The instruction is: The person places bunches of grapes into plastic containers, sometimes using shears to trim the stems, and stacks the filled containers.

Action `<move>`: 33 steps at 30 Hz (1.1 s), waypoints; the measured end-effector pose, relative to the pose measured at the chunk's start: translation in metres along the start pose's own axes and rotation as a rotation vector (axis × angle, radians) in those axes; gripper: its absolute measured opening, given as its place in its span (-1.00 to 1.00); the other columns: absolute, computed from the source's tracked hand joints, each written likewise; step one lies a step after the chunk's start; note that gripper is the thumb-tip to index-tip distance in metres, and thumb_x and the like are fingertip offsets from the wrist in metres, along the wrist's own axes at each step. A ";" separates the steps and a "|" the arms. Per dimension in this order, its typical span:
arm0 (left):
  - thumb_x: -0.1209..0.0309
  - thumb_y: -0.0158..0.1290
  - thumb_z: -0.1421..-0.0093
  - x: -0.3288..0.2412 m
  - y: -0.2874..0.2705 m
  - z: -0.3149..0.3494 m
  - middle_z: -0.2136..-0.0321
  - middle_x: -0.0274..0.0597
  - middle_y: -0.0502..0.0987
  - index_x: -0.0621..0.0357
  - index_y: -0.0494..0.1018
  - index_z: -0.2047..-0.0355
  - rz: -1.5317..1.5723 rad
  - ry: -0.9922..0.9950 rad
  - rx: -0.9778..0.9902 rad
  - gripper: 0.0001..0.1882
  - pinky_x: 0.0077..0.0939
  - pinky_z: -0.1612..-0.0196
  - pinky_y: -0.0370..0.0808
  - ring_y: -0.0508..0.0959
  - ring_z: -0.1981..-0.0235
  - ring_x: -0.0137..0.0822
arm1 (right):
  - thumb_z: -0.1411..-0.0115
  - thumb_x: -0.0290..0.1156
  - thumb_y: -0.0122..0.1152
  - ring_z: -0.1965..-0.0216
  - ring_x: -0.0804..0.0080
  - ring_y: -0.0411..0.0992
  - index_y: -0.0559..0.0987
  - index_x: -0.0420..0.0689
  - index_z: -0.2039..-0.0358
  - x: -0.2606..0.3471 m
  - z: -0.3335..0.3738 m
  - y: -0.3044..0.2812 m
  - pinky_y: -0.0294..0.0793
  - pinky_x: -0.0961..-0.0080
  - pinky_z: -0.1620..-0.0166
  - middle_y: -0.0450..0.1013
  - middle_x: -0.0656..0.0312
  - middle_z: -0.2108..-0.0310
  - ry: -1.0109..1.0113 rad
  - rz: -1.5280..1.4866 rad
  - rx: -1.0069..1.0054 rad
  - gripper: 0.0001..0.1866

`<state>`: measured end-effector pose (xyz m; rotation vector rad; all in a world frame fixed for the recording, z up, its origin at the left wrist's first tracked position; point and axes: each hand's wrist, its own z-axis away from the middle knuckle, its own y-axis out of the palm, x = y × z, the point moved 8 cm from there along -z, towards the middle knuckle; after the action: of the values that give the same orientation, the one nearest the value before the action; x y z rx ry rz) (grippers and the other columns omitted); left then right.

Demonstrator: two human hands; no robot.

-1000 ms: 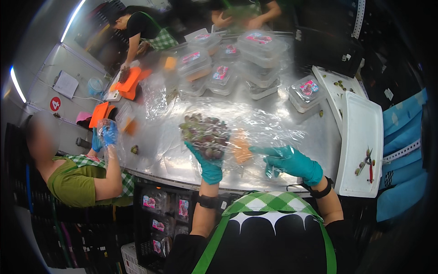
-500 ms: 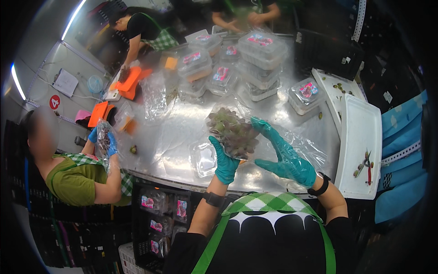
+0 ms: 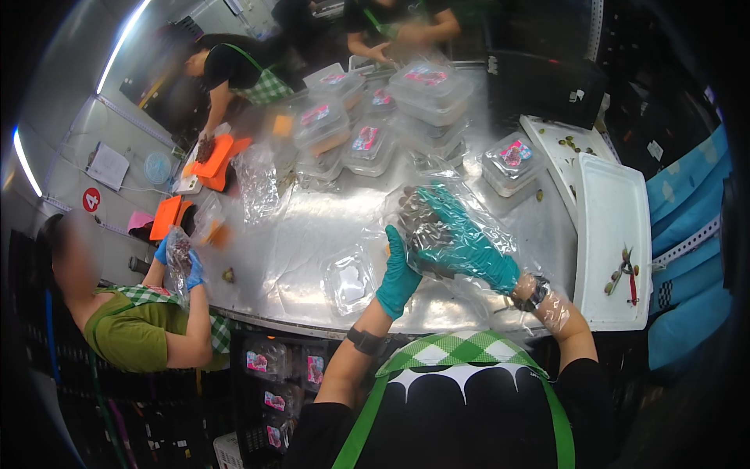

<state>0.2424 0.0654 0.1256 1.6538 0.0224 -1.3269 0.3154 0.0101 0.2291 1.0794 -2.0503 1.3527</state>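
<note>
A bunch of dark, greenish-purple grapes (image 3: 422,223) is held just above the metal table, partly covered by a clear plastic bag (image 3: 484,219). My right hand (image 3: 461,242), in a teal glove, lies over the bunch with its fingers curved round it. The bag's film spreads over that glove and reaches the wrist. At the bunch's near left side is my left hand (image 3: 400,277), also gloved, thumb up against the grapes; its other fingers are hidden beneath. Left of it, a clear plastic container (image 3: 349,281) rests on the table.
Stacked clear boxes (image 3: 428,90) stand at the back, and a single box (image 3: 513,160) at the right. A white tray (image 3: 613,203) holds red-handled snips (image 3: 632,283). At the left, a co-worker in blue gloves (image 3: 194,270) holds a bagged bunch; others work behind.
My right hand has moved left and closed over the grapes, the bag's film now covering hand and wrist. The bunch has shifted slightly right, my left hand with it.
</note>
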 end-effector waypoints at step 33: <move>0.26 0.01 -0.14 -0.047 -0.055 -0.121 0.52 -0.44 0.41 0.17 0.42 0.24 -0.944 0.136 -0.289 -0.73 -0.74 0.55 0.27 0.31 0.56 -0.62 | -0.11 0.21 -0.35 -0.18 -0.07 -0.03 -0.06 0.00 -0.22 -0.102 0.148 -0.013 0.03 0.04 -0.15 -0.09 -0.03 -0.21 0.346 -2.021 -0.173 -0.23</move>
<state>0.2823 0.2001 0.1165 1.5085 1.1377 -1.7603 0.3924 -0.0903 0.1012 1.6731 -0.1283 0.1464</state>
